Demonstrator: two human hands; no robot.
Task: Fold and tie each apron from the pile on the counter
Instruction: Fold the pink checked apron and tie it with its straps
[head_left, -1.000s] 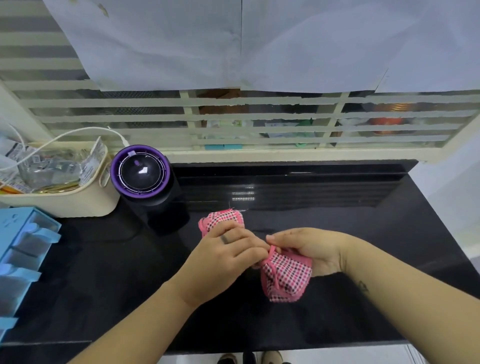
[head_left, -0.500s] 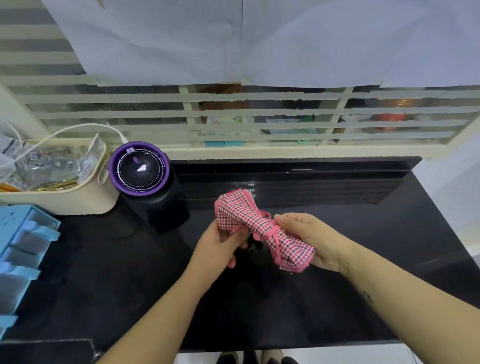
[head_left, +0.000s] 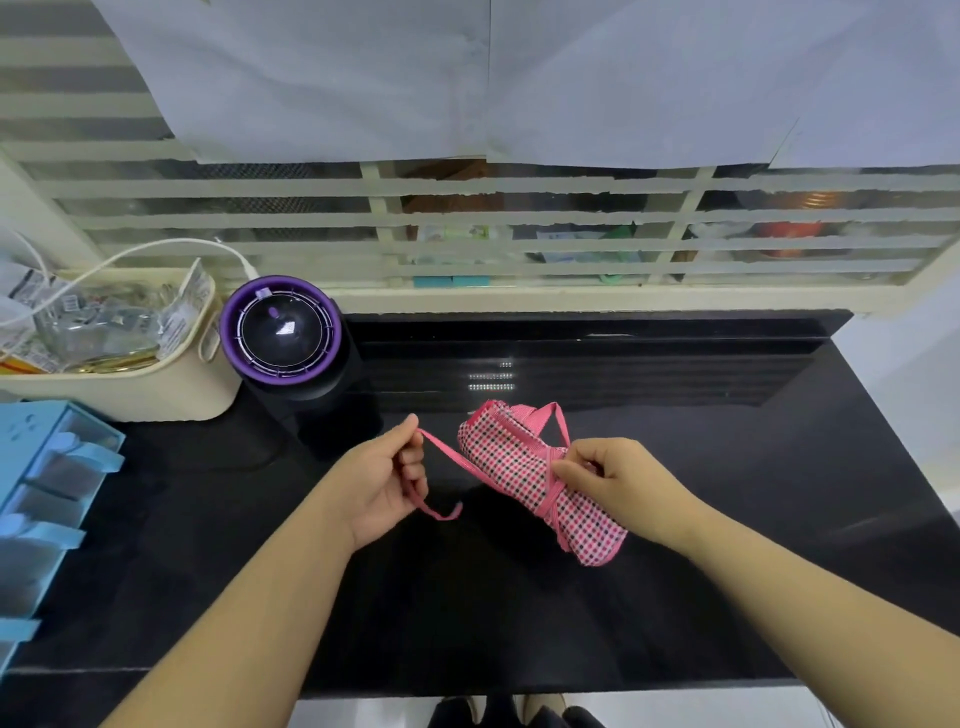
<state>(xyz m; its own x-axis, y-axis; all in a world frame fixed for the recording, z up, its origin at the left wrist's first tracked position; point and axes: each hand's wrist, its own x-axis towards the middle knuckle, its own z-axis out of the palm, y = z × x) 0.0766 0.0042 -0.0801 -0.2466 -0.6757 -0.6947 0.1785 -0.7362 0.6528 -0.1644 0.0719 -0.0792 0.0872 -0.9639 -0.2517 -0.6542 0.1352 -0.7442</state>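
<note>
Cut off by the left edge: light-blue plastic drawer unit (head_left: 47, 499) and cream plastic basket (head_left: 130, 389) of crinkled packets; goods behind the cream window bars (head_left: 519, 249) blurred beyond identification; dark shoes (head_left: 498, 714) cropped at bottom edge.

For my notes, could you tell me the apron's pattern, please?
Pink check with dark dots on the apron, clearest in the head view.

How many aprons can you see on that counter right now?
1. A pink checked apron, rolled up, is held above the black counter by the right hand; the left hand pulls its strap. No pile shows; others may lie outside the view.
</note>
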